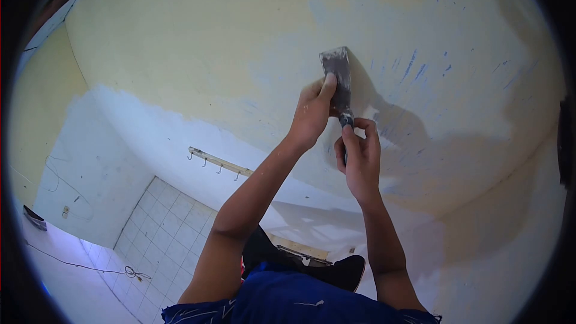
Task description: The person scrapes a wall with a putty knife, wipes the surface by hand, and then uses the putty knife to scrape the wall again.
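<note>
A scraper (341,87) with a wide, paint-smeared metal blade lies close against the wall (240,36), its blade edge pointing up. My left hand (314,107) is closed on the blade, the thumb laid along its face. Below it, my right hand (361,155) wraps its fingers around the dark handle. The wall here is pale yellow with whitish patches, and blue streaks mark it to the right of the blade. Both forearms reach up, and a shadow of the hands and tool falls on the wall to the right.
A rail with several hooks (221,163) is fixed low on the wall, left of my arms. Far below lies a white tiled floor (165,222). A loose cable (120,272) runs at the lower left, and a dark object (565,141) stands at the right edge.
</note>
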Demonstrator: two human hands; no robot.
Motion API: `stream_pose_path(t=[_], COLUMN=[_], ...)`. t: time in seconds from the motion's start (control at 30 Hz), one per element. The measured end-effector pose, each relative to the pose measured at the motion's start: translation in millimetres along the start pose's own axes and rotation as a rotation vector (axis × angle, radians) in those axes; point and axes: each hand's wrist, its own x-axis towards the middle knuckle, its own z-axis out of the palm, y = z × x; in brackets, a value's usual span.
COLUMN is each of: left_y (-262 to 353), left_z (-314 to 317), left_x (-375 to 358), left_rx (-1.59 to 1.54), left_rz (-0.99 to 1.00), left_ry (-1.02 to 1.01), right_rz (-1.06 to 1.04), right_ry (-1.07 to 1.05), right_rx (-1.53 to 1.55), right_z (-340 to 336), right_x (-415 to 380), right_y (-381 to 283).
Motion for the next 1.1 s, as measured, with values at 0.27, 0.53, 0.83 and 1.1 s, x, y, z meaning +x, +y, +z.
stream_pose_path(t=[0.27,0.53,0.83,1.1], left_y=[5.1,37.6,27.7,38.0], left_z=[-1.3,9.0,10.6,3.9], left_x=[23.4,24.0,18.7,14.6], left_rx=[-0.025,-0.168,-0.047,0.036], left_rz=[0.068,0.164,0.13,0.147], left_ry=[0.006,0.1,0.088,0.092], right_rz=[-0.197,-0.191,-0.24,-0.36], right_ry=[0.002,-0.049,0.037,0.055], right_rx=[-0.261,-0.177,-0.136,-0.266], right_z=[17.3,36.4,41.3,48.0], right_x=[8.7,12.2,7.0,8.1], right_y=[-4.9,-27.2,4.3,7.8])
